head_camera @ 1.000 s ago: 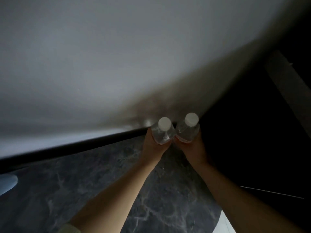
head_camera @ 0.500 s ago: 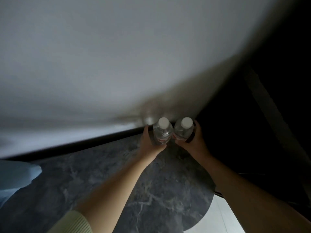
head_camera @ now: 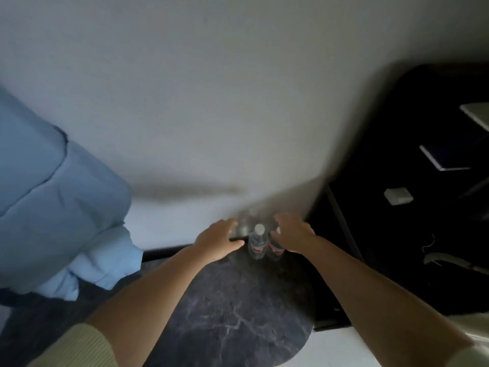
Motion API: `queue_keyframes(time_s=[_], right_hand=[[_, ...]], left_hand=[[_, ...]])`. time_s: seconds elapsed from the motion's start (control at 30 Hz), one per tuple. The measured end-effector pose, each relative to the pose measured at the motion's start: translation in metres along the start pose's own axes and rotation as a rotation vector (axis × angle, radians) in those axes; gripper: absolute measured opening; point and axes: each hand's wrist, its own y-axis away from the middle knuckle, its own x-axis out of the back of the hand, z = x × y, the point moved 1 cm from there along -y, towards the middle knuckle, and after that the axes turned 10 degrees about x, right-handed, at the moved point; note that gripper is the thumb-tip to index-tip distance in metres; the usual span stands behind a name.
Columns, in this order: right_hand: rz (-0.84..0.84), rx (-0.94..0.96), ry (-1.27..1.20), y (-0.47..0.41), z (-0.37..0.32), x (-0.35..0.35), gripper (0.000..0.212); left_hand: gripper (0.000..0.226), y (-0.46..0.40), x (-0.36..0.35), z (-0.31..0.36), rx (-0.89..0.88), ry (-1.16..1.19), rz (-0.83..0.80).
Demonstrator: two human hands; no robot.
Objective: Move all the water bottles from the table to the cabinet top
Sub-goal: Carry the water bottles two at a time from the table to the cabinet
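dim, uneven light. the white wall [head_camera: 211,88] is the brightest area, greying toward a soft dark shadow streak in the middle. the right side sinks into near black. motion blur smears both hands and the bottle caps. wide-angle distortion bends the wall's lower edge and the forearms.

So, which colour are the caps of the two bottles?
White, on both bottles, seen in the head view.

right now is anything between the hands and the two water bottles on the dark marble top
Nothing visible. The left hand and right hand hover open on either side of the two water bottles, which stand upright together on the dark marble top near the wall; only open air separates them.
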Motion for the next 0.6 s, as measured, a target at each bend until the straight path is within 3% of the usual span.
queue_keyframes(time_s=[0.1,0.2,0.6], right_hand=[[-0.086,0.117,0.240,0.004,-0.029,0.007,0.043],[-0.104,0.245,0.327,0.008,-0.061,0.007,0.045],[-0.265,0.885,0.553,0.076,-0.238,-0.053,0.052]], left_hand=[[0.057,0.029,0.013,-0.021,0.040,-0.114,0.008],[0.054,0.067,0.019,-0.053,0.152,-0.083,0.042],[0.056,0.278,-0.027,-0.145,0.714,0.321,0.378]])
